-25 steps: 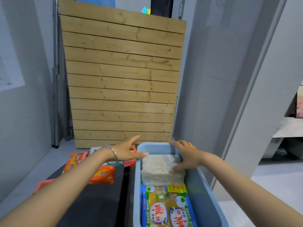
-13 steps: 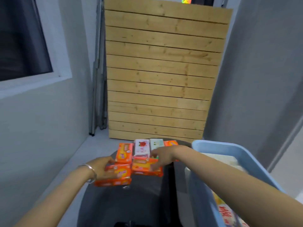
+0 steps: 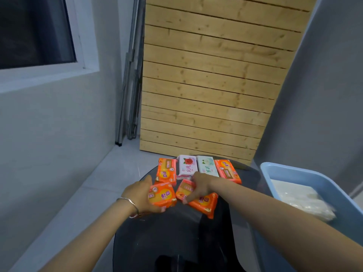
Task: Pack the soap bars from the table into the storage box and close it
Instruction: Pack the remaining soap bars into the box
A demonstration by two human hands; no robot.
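Several wrapped soap bars lie at the far end of a dark glass table (image 3: 172, 238). My left hand (image 3: 140, 195) grips an orange soap bar (image 3: 162, 197) at the front left of the group. My right hand (image 3: 200, 185) is closed on a second orange soap bar (image 3: 202, 203) beside it. Behind them lie another orange bar (image 3: 167, 171), a pink rose bar (image 3: 186, 166), a white-green bar (image 3: 207, 167) and an orange bar (image 3: 227, 170). The blue storage box (image 3: 290, 173) stands open at the right, with a clear-wrapped white pack (image 3: 300, 199) inside.
A slatted wooden panel (image 3: 212, 85) leans against the wall behind the table. Folded metal frames (image 3: 131, 79) stand in the corner to its left. A window (image 3: 37, 32) is in the left wall. Grey floor tiles (image 3: 94, 185) run along the table's left side.
Both hands left the box and moved left onto the soap bars on the table, each closing on an orange bar. My view swung left with them.
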